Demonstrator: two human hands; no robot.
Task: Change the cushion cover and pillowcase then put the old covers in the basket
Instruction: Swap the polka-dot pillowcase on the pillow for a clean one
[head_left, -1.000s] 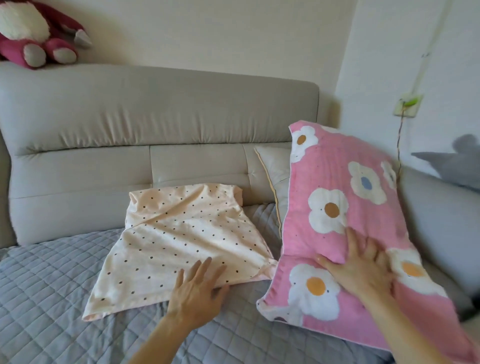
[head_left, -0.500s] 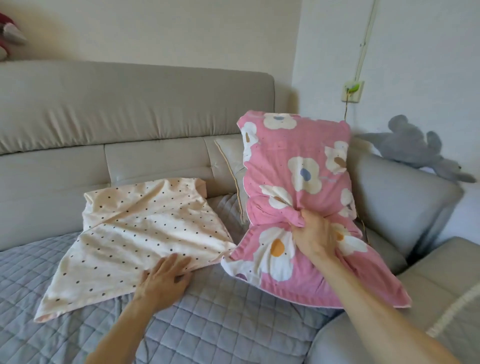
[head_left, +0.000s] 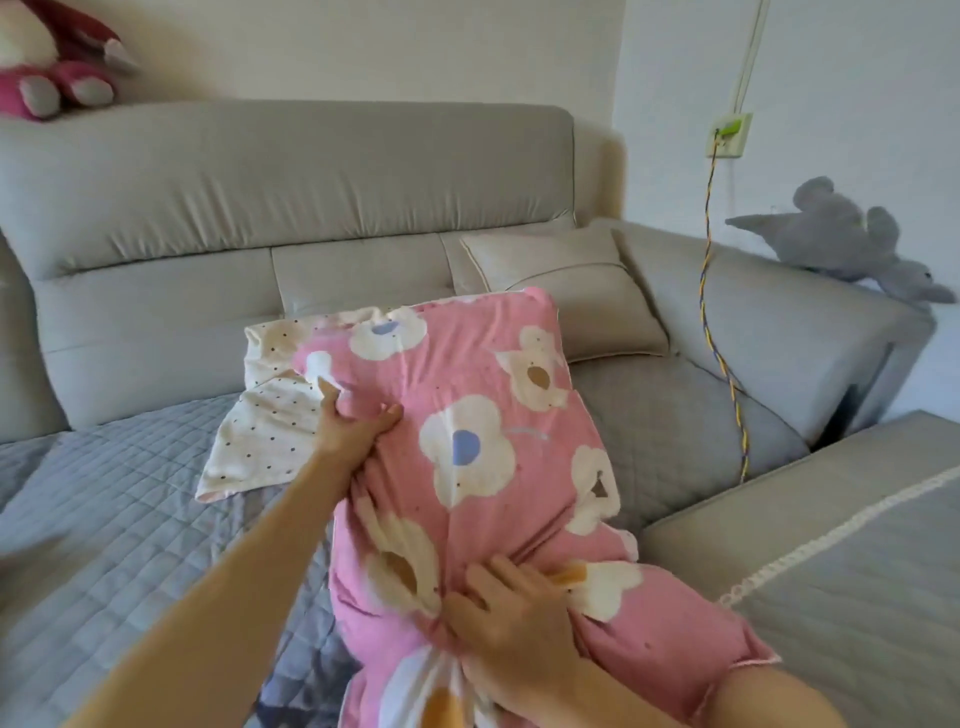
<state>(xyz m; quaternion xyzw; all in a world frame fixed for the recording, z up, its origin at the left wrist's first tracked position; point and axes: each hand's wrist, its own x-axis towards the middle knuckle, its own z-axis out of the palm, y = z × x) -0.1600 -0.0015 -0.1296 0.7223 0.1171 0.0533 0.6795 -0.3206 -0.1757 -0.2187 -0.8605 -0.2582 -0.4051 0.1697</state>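
Grey sofa (head_left: 311, 208), background. Left hand (head_left: 348, 431) has left the dotted cover (head_left: 260, 431) — now just behind the pink pillow (head_left: 467, 415) — and bunches the pillow's upper fabric; right hand (head_left: 509, 639) clutches its lower end. Judged: cover removal starting.

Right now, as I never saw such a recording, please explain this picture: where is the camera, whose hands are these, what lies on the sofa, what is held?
No machine here: a person wears a camera on the head, looking down at their bare hands. The left hand grips the upper side of a pink flowered pillow; the right hand bunches its fabric lower down. Behind it, a dotted cream cover lies on the quilted sofa, with a beige cushion farther right.
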